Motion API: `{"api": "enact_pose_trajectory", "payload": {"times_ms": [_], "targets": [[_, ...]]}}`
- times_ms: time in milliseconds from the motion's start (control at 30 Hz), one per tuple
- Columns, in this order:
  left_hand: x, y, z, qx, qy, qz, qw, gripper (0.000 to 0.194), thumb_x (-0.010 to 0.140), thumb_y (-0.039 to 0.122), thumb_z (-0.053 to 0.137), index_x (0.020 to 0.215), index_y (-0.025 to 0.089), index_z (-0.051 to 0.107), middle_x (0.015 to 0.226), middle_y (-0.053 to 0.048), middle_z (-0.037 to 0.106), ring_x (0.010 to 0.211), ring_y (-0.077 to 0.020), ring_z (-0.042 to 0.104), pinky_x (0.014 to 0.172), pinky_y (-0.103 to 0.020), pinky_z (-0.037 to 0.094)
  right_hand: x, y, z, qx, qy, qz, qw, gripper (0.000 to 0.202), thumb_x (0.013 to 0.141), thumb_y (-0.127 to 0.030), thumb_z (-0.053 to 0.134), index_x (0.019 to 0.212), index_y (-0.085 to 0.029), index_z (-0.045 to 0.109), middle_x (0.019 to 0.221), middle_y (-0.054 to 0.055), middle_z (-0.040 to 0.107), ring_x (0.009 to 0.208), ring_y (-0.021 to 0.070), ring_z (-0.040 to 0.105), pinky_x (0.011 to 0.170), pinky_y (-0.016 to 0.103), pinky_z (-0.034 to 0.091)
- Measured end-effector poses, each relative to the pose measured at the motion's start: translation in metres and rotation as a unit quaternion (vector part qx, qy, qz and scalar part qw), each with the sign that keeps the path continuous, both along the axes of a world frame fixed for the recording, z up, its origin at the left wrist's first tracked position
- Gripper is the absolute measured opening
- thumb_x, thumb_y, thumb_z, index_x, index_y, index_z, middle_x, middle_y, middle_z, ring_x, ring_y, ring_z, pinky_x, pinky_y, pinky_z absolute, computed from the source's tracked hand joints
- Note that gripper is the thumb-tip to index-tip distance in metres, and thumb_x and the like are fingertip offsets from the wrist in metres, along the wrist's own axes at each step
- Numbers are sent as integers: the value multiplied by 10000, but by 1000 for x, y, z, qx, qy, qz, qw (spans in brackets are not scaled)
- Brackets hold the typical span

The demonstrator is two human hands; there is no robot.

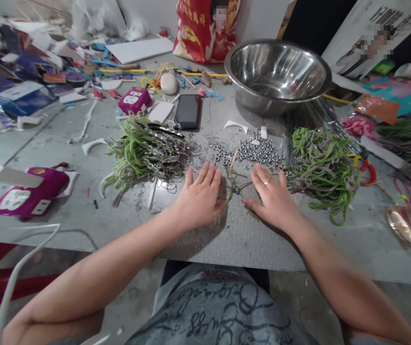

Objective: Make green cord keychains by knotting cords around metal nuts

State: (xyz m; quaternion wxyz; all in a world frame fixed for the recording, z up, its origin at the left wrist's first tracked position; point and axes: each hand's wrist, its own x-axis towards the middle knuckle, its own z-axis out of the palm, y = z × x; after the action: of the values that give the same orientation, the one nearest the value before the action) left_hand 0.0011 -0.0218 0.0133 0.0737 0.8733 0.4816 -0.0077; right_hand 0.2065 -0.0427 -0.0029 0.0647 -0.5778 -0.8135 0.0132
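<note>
Flat on the table, my left hand (200, 196) has its fingers stretched forward and its thumb toward the middle. My right hand (272, 194), wearing a ring, lies flat opposite it, fingers extended. Between them is a small green and grey cord piece (234, 188); its ends run under or beside both hands, and I cannot tell how firmly they are pressed. A thin wooden stick (233, 161) stands just beyond it. Small silver beads (257, 151) are scattered ahead of my fingertips. A green cord bundle with metal chains (148, 148) lies left, another green and grey cord bundle (322, 167) right.
A steel bowl (279, 76) stands at the back, beside a red bag (205, 31). A black phone (187, 111) lies near a purple box-shaped device (134, 100); a similar purple device (29, 194) is at left. Red-handled scissors (368, 172) lie at right. Scraps (18, 72) cover the far left.
</note>
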Motion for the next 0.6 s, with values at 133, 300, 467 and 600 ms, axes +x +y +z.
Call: {"api": "enact_pose_trajectory", "payload": {"times_ms": [133,300,467,600], "targets": [[9,1,1,13,-80,-36,996,486,851,221,384,1303,44,396,1430,-199,340,1340,-303,287,1061,-486,295,-10,0,2,41,102,72,991,381,926,-281,333,1118,-126,624,1196,126,617,1144,214,549,994,421,420],[16,-4,-17,39,-120,-54,990,350,855,185,394,1153,56,524,1341,-196,465,1251,-286,435,1032,-450,366,-15,-1,-11,59,118,79,988,322,889,-196,390,1050,-148,666,1118,108,662,1075,219,598,949,406,482],[16,-9,-27,68,-128,-71,987,376,853,211,410,1156,24,532,1290,-215,510,1214,-308,474,999,-457,407,-15,-4,-14,72,94,79,990,326,893,-204,399,1085,-138,654,1126,106,659,1095,227,587,954,408,480],[15,-11,-28,79,-116,-85,986,436,851,242,398,1202,11,512,1292,-211,512,1240,-321,441,997,-468,403,-18,-7,-11,82,53,93,991,335,902,-202,393,1061,-86,664,1138,144,646,1104,250,580,960,398,471]]}}
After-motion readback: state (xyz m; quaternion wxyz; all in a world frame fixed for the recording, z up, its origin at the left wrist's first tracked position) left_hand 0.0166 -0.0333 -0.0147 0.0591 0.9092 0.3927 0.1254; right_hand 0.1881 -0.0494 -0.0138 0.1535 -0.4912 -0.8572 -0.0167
